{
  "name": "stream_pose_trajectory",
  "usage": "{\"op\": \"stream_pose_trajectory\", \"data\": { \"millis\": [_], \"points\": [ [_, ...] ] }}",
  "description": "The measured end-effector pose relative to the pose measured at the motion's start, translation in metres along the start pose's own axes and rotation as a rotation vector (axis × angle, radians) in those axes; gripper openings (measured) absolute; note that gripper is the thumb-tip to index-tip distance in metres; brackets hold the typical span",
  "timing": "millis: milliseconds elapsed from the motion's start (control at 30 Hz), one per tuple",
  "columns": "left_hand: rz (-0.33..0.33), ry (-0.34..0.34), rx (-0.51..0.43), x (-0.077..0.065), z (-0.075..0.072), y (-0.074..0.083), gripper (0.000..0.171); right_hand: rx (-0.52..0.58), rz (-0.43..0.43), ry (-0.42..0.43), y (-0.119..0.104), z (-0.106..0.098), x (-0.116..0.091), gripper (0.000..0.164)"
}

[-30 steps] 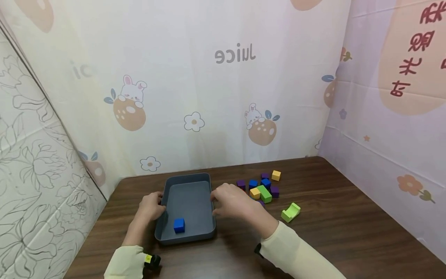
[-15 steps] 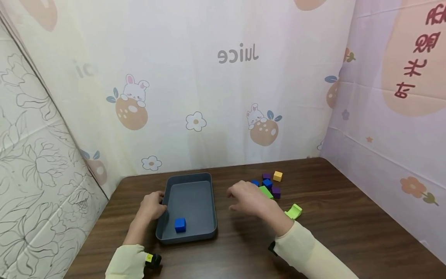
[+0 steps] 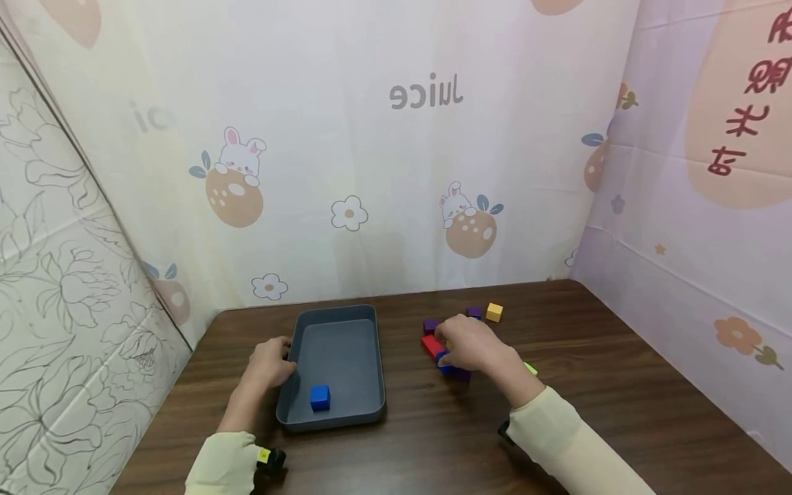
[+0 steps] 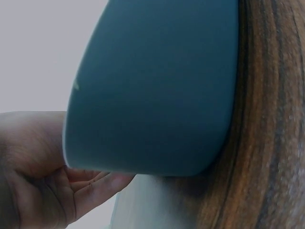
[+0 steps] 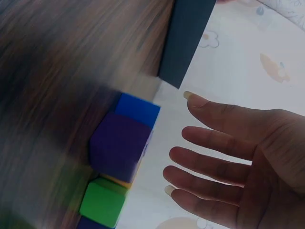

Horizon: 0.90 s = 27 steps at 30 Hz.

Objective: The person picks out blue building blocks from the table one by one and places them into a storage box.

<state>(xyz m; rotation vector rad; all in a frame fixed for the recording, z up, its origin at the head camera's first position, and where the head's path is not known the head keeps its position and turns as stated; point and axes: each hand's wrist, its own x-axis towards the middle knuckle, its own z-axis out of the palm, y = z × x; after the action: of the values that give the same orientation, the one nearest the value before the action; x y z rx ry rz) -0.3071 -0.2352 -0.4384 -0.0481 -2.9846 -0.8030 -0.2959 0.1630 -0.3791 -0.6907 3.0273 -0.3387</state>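
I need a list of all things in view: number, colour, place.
Table: one, brown, in front
Tray: one, dark grey, table's left
Cube: one, blue, inside tray
Red block: one, red, group right of tray
Blue block: at least one, blue, same group
Purple blocks: at least three, purple, same group
Yellow blocks: at least two, yellow, same group
Green block: at least one, green, same group
Lime piece: one, light green, mostly behind right arm
Printed cloth: count unclear, pale, around table
Left grip: one hand, at tray's left
Right grip: one hand, over blocks
Sleeves: two, pale yellow, on forearms
Wrist devices: two, black, at cuffs
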Motion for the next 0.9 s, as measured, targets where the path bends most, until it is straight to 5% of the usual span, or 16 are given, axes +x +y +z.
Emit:
{"op": "stream_pose_trajectory", "data": {
  "millis": [900],
  "points": [
    [0.013, 0.008, 0.000, 0.001, 0.001, -0.002, 0.047, 0.048, 0.030, -0.071, 0.013, 0.014, 0.006, 0.043]
  ]
}}
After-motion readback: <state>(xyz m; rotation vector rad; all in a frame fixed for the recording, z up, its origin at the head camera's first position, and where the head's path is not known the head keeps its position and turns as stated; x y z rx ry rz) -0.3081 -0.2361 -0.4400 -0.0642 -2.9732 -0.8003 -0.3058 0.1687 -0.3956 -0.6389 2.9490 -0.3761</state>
